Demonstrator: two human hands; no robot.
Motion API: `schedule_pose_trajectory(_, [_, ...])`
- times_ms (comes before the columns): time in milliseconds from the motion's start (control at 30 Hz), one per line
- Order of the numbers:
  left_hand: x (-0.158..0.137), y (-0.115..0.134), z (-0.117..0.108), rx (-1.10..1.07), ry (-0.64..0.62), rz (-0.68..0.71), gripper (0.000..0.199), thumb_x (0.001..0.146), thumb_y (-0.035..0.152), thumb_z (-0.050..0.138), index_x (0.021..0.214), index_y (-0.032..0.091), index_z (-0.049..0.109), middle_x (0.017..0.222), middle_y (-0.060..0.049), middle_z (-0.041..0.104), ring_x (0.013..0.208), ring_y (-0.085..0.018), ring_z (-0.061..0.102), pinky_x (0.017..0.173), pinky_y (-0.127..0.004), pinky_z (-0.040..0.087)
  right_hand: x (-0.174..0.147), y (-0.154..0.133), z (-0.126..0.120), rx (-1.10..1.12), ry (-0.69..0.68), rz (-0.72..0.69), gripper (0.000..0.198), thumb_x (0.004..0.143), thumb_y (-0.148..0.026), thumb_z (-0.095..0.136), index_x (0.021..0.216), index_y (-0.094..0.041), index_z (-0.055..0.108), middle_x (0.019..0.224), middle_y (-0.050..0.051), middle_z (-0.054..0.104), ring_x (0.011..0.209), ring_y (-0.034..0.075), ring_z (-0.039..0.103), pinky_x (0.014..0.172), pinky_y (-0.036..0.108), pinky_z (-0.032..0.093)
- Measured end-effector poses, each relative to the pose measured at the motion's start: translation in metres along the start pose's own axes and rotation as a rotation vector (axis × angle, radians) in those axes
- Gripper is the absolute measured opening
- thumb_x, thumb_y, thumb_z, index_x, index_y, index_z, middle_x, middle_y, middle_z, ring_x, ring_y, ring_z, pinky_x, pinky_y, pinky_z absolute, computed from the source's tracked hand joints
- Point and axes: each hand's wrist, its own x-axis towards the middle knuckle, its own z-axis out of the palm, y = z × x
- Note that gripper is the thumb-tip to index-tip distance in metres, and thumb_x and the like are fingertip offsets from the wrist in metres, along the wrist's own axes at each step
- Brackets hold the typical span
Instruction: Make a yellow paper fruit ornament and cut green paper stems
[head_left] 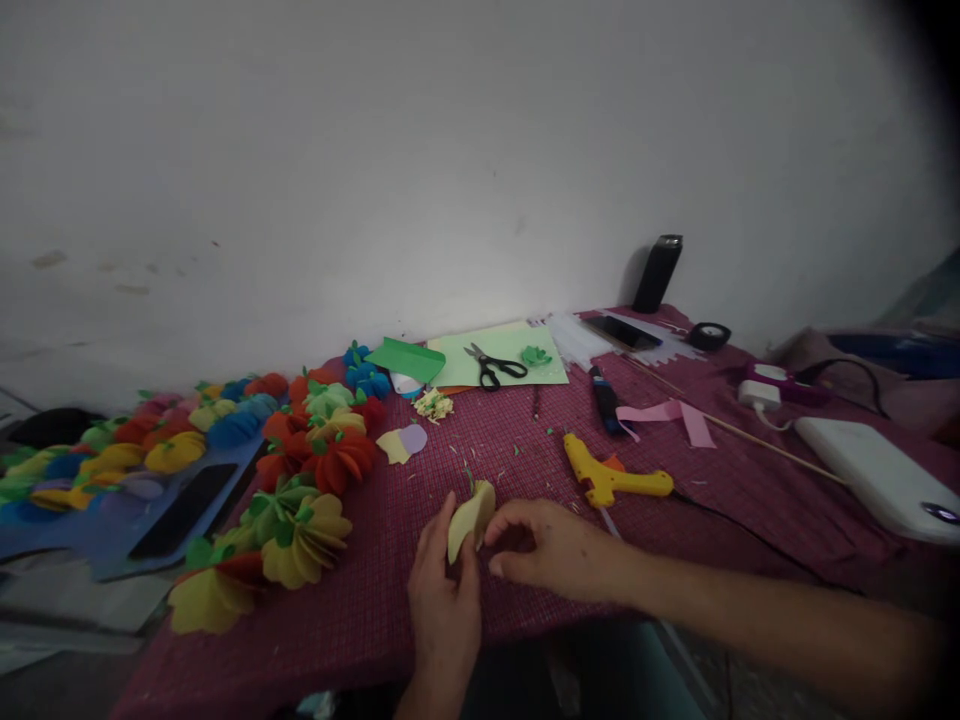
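A small folded stack of pale yellow paper pieces (471,515) stands on edge near the front of the maroon cloth-covered table (420,590). My left hand (442,600) grips it from below and the left. My right hand (551,548) pinches its right side with thumb and fingertips. Just left of my hands lies a yellow paper flower (307,545) with green leaf bits.
Many coloured paper flowers (225,440) spread over the table's left side. A yellow glue gun (611,478) lies right of my hands, its black cord trailing right. Further back are scissors (491,366) on light green paper (517,350), a pink strip (667,415), a phone (622,332), a dark bottle (657,272) and a white device (870,470).
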Motion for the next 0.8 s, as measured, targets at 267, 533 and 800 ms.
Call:
schedule_pose_trajectory(267, [-0.012, 0.005, -0.013, 0.067, -0.009, 0.173, 0.015, 0.084, 0.02, 0.049, 0.09, 0.021, 0.063, 0.093, -0.004, 0.065, 0.087, -0.018, 0.062, 0.077, -0.032, 0.051, 0.003, 0.026, -0.024, -0.362, 0.184, -0.097, 0.057, 0.062, -0.018, 0.069, 0.117, -0.018, 0.052, 0.111, 0.009, 0.058, 0.1, 0.022, 0.054, 0.085, 0.035, 0.042])
schedule_pose_trajectory(533, [-0.011, 0.012, -0.028, 0.041, -0.055, 0.345, 0.019, 0.081, 0.011, 0.05, 0.091, 0.023, 0.061, 0.093, -0.004, 0.064, 0.086, -0.016, 0.063, 0.075, -0.028, 0.052, -0.002, 0.011, -0.038, -0.313, -0.082, -0.521, 0.045, 0.075, -0.019, 0.064, 0.119, -0.023, 0.053, 0.135, 0.008, 0.042, 0.125, 0.02, 0.035, 0.101, 0.036, 0.03])
schedule_pose_trajectory(800, [-0.008, 0.011, -0.016, -0.256, -0.115, -0.21, 0.023, 0.078, 0.028, 0.057, 0.098, 0.02, 0.053, 0.086, -0.003, 0.065, 0.074, -0.016, 0.064, 0.064, -0.025, 0.052, 0.008, 0.024, -0.029, 0.115, -0.118, -0.143, 0.016, 0.082, -0.031, 0.056, 0.084, -0.017, 0.064, 0.07, -0.001, 0.06, 0.065, 0.012, 0.054, 0.06, 0.023, 0.042])
